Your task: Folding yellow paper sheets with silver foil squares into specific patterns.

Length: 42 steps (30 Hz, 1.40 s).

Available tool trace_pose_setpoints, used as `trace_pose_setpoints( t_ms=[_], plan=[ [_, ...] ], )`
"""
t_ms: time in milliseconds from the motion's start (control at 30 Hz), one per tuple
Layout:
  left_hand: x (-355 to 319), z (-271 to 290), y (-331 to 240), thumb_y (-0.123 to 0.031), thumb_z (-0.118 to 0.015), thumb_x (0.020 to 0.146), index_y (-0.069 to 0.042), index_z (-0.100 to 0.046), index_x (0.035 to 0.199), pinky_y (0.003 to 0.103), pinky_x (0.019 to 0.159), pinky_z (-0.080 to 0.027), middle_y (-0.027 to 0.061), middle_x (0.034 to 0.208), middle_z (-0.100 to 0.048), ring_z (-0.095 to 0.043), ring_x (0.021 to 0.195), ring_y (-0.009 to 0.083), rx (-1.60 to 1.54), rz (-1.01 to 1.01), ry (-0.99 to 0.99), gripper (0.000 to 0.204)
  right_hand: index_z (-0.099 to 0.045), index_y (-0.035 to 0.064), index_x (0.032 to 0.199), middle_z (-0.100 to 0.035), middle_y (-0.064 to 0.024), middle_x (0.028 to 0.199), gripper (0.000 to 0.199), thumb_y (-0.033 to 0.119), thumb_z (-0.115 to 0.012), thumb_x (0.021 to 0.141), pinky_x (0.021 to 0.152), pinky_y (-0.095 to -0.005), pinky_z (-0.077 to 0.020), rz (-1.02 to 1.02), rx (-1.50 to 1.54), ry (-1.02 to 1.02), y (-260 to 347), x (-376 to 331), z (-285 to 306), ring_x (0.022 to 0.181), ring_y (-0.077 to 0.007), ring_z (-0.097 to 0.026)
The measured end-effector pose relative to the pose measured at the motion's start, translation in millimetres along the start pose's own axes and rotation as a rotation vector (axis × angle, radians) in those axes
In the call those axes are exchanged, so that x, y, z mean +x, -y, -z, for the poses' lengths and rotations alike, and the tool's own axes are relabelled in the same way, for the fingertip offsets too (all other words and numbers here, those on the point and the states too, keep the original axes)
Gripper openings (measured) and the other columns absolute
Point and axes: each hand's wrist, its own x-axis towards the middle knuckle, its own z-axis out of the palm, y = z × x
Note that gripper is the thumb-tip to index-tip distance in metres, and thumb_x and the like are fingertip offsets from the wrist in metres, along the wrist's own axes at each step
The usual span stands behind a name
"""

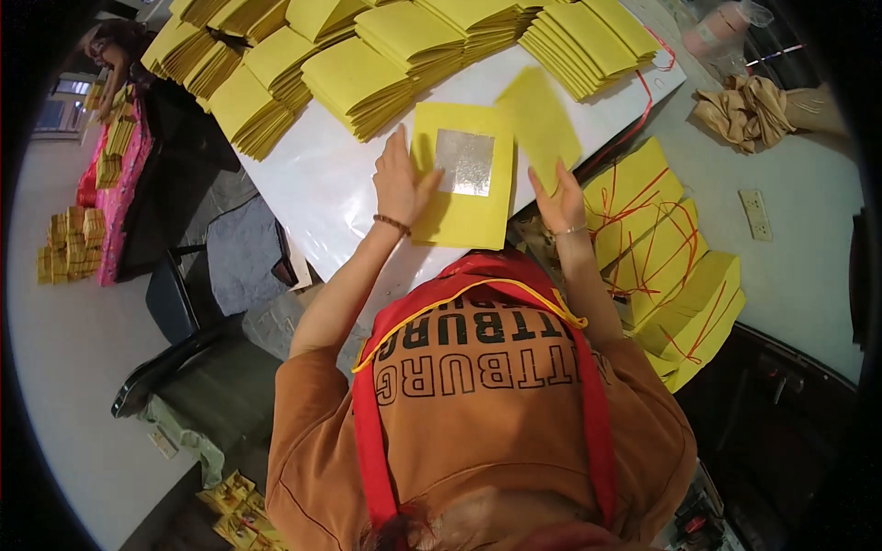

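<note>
A yellow sheet of paper [450, 225] with a silver foil square [464, 163] lies on the white-covered table [340, 225] in front of me. My left hand [401, 176] rests along its left side, fingers stretched out and the thumb over the edge of the foil. To the right, my right hand [559, 204] pinches the lower end of another yellow sheet [542, 119], which is tilted and smeared by motion. Whether more sheets lie under the foil-faced one, I cannot tell.
Folded yellow paper stacks [358, 83] fill the table's far side. Right of the table are yellow paper bundles [643, 207] tied with red string, and crumpled brown paper [742, 112]. A chair [197, 358] stands at left. Another person [115, 50] is at a pink-covered table [126, 170].
</note>
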Motion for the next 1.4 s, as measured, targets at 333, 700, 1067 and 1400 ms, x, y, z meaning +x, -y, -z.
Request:
trace_pose_setpoints(
  t_ms=[333, 700, 1067, 1400],
  plan=[
    [5.5, -43.3, 35.0, -0.035, -0.073, 0.067, 0.003, -0.027, 0.132, 0.038, 0.090, -0.041, 0.0261, 0.111, -0.054, -0.052, 0.104, 0.0371, -0.492, 0.526, 0.222, 0.088, -0.046, 0.0069, 0.123, -0.053, -0.0034, 0.120, 0.035, 0.021, -0.046, 0.091, 0.095, -0.0348, -0.0355, -0.053, 0.138, -0.024, -40.9, 5.8, -10.5, 0.111, -0.0188, -0.048],
    [-22.6, -12.3, 67.4, -0.026, -0.066, 0.075, 0.004, -0.039, 0.121, 0.032, 0.081, -0.045, 0.0204, 0.107, -0.056, -0.056, 0.096, 0.0257, -0.716, 0.572, 0.319, 0.062, -0.043, 0.0069, 0.125, -0.050, -0.0046, 0.124, 0.037, 0.023, -0.045, 0.092, 0.100, -0.0403, -0.0315, -0.073, 0.236, -0.173, -95.8, -32.5, -22.0, 0.116, -0.0224, -0.043],
    [-46.1, 11.0, 96.0, -0.012, -0.064, 0.077, 0.009, -0.043, 0.117, 0.031, 0.082, -0.045, 0.0178, 0.108, -0.054, -0.055, 0.096, 0.0222, -0.765, 0.506, 0.296, 0.050, -0.046, 0.0119, 0.106, -0.055, -0.0075, 0.100, 0.019, 0.020, -0.051, 0.090, 0.064, -0.0360, -0.0466, 0.142, -0.015, -0.389, -33.8, 64.9, -22.0, 0.082, -0.0219, -0.054],
    [-59.1, -10.2, 115.8, -0.008, -0.062, 0.078, 0.010, -0.045, 0.114, 0.029, 0.077, -0.047, 0.0150, 0.103, -0.058, -0.058, 0.089, 0.0194, -0.657, 0.426, 0.199, 0.044, -0.044, 0.0085, 0.116, -0.055, -0.0118, 0.104, 0.032, 0.014, -0.053, 0.085, 0.055, -0.0382, -0.0538, 0.004, -0.474, -0.613, -5.8, 132.3, -20.6, 0.081, -0.0252, -0.059]
  ],
)
